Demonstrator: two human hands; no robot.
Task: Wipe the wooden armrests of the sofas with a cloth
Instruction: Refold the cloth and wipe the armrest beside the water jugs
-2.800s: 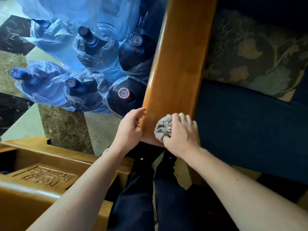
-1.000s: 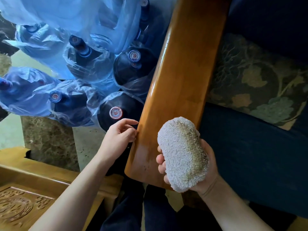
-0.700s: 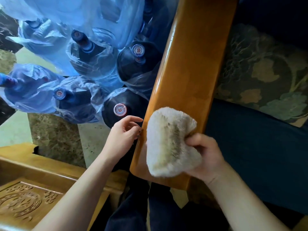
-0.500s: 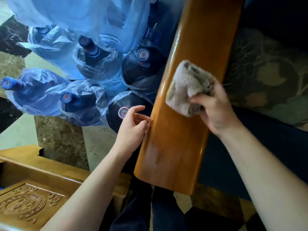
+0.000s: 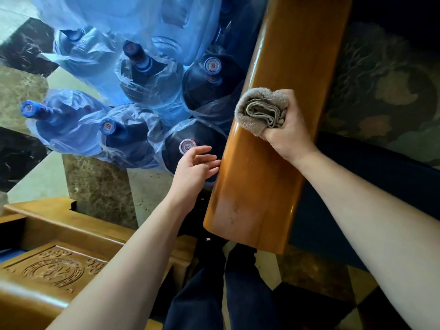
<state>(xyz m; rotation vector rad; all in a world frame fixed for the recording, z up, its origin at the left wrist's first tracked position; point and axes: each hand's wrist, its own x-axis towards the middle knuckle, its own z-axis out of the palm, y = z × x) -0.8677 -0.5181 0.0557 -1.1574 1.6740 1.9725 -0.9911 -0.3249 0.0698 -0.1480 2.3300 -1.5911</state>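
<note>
A glossy wooden armrest runs from the top centre down to my knees. My right hand grips a bunched grey-beige cloth and presses it on the armrest's left half, about midway along. My left hand hovers with fingers spread and empty, its fingertips close to the armrest's left edge. The near end of the armrest shows a dull smudged patch.
Several blue water jugs in plastic bags crowd the floor left of the armrest. A carved wooden sofa piece sits at lower left. The dark blue seat cushion and a floral pillow lie to the right. My legs stand below.
My right hand turned the cloth over, then carried it up the armrest from the near end to the middle and bunched it tighter. My left hand stayed beside the left edge.
</note>
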